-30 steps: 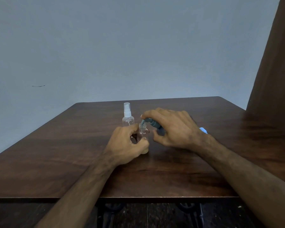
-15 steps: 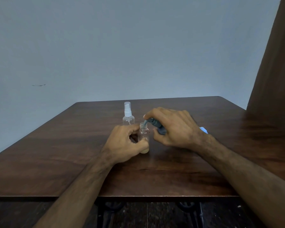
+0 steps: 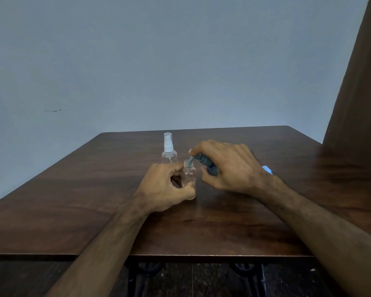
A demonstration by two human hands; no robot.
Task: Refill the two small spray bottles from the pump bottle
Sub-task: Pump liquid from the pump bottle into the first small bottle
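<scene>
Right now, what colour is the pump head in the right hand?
Dark grey-blue pump head, with a paler nozzle tip; head view.

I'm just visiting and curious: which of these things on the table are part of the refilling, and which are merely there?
In use:
- open small bottle, held upright by the left hand
- pump bottle, tipped by the right hand, spout at the open bottle's mouth
- capped spray bottle, standing behind

Merely there:
- wooden table
- brown curtain
- grey wall
</scene>
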